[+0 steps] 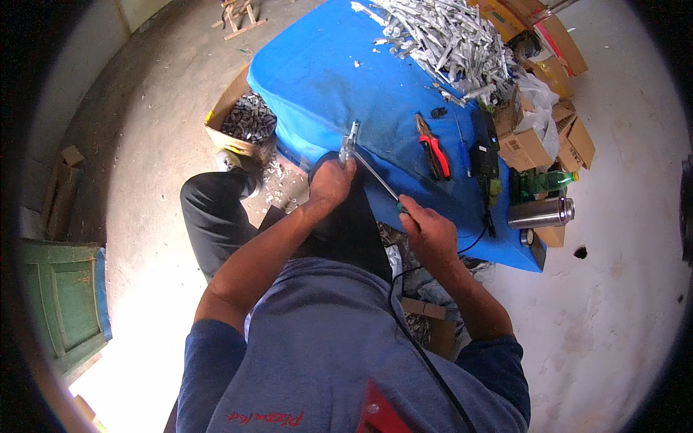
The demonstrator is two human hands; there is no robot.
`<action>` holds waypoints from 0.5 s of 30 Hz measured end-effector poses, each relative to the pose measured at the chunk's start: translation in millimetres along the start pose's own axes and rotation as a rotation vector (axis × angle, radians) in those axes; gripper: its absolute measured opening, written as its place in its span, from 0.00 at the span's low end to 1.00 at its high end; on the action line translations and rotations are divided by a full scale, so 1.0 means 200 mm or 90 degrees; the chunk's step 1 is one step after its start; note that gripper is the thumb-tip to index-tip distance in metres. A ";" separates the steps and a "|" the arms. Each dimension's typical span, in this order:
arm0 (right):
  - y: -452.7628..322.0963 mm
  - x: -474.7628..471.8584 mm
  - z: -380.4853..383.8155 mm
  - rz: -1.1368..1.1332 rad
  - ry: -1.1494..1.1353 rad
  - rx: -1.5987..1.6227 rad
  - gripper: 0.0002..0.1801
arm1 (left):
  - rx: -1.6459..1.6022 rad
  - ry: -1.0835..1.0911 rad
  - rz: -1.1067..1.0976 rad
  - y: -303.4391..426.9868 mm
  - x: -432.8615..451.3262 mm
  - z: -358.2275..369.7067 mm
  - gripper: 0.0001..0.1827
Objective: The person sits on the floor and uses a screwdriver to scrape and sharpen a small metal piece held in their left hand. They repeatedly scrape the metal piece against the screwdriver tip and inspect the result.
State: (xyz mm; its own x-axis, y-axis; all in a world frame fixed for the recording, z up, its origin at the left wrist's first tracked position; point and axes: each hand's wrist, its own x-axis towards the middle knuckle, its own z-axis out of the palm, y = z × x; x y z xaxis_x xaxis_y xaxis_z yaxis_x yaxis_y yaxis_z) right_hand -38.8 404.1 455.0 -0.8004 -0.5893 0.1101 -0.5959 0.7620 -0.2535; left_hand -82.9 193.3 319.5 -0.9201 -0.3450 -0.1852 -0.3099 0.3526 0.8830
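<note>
Above my knee, at the near edge of the blue-covered table (319, 81), my left hand (331, 181) grips a small metal part (349, 143) that points away from me. My right hand (432, 233) is closed around the handle of a screwdriver (379, 178). Its long shaft slants up and left, and the tip meets or lies very near the metal part; the exact contact is too small to tell. Combination pliers with red and black handles (434, 151) lie on the cloth beyond my right hand. Beside them is a second, thin screwdriver with a blue handle (464, 157).
A large heap of metal parts (455, 43) covers the table's far right. On the right are a black device with a cord (483, 140), cardboard boxes (522, 146), a green bottle (549, 181) and a steel flask (541, 212). A carton of small dark pieces (246, 116) stands left.
</note>
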 end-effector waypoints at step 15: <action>0.11 0.11 -0.24 0.146 -0.128 0.264 0.22 | 0.022 0.067 0.145 -0.11 -0.02 0.06 0.28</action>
State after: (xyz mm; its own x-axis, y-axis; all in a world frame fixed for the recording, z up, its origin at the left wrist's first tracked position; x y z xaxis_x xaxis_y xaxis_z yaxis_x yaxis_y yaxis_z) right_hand -72.8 419.4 497.5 -0.8544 -0.4911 -0.1697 -0.2985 0.7312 -0.6134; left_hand -75.3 196.9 295.1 -0.9380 -0.3405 0.0644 -0.1067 0.4609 0.8810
